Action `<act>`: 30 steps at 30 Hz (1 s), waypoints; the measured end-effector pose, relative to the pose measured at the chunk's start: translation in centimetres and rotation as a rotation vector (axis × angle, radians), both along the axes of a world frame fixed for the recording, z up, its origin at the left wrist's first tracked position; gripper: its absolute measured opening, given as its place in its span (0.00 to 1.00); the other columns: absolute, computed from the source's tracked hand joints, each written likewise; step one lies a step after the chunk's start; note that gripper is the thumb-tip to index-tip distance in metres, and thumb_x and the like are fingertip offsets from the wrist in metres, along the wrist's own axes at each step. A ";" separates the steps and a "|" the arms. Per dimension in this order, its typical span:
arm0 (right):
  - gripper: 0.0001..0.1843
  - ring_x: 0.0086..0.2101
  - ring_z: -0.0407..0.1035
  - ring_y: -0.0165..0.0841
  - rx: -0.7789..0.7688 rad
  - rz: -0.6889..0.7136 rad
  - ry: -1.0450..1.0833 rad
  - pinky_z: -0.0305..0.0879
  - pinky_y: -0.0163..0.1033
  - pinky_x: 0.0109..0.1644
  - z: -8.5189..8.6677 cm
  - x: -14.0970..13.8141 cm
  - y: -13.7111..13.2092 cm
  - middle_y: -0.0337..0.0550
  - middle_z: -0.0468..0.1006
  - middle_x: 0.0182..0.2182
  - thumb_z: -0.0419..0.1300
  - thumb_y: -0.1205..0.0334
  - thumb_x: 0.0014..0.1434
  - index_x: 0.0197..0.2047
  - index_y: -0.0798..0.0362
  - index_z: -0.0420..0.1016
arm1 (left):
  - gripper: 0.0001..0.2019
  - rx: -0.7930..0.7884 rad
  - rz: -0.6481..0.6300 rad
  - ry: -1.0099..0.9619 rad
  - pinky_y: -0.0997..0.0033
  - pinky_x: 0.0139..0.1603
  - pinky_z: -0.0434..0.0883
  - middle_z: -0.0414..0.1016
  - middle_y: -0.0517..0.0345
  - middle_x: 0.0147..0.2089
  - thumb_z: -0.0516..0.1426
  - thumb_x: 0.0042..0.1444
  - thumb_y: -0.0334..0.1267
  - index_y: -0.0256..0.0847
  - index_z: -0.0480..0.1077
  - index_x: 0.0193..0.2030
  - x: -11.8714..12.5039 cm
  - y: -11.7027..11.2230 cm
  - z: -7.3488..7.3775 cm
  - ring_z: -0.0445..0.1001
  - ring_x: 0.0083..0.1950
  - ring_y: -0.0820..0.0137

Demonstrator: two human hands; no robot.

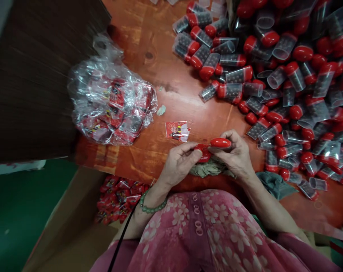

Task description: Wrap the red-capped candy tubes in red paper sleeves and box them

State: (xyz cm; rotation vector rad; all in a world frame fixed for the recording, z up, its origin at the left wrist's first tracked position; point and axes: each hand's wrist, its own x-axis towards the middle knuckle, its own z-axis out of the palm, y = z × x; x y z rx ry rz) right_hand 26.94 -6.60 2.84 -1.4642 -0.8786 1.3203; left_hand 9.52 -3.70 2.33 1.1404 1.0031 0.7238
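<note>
Wooden bench (183,104), red-capped tubes (230,90) heaped along its right side; bag of red packets (112,104) near its left edge. Before me, at the near edge, left hand (177,163) and right hand (237,155) closed; printed card (176,130) just beyond. Left pinches red wrapper (203,154); right grips glossy red piece (220,142).

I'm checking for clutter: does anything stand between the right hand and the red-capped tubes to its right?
Nothing visible: only tabletop shows between the right hand and the nearest red-capped tubes. The dark green cloth lies nearer the body, off that path.
</note>
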 end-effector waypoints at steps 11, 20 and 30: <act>0.20 0.22 0.56 0.23 0.010 0.111 -0.044 0.54 0.29 0.24 0.2 0.1 0.1 0.28 0.66 0.22 0.73 0.57 0.47 0.33 0.49 0.64 | 0.18 -0.030 -0.193 0.185 0.77 0.24 0.55 0.59 0.65 0.19 0.58 0.55 0.47 0.35 0.70 0.21 -1.0 0.7 -0.7 0.56 0.23 0.78; 0.15 0.26 0.66 0.26 -0.012 0.245 0.003 0.63 0.31 0.30 0.2 0.7 -0.5 0.33 0.74 0.29 0.70 0.57 0.52 0.38 0.50 0.69 | 0.13 0.061 -0.057 0.165 0.75 0.28 0.70 0.80 0.56 0.26 0.67 0.49 0.46 0.37 0.79 0.27 -1.0 -0.7 -0.8 0.74 0.25 0.73; 0.10 0.39 0.73 0.32 0.428 0.549 -0.446 0.68 0.37 0.44 3.0 3.4 -0.8 0.41 0.78 0.40 0.62 0.64 0.64 0.50 0.50 0.74 | 0.09 0.751 0.030 0.272 0.74 0.32 0.72 0.80 0.56 0.28 0.67 0.53 0.39 0.36 0.76 0.30 -2.1 -1.9 0.3 0.76 0.28 0.73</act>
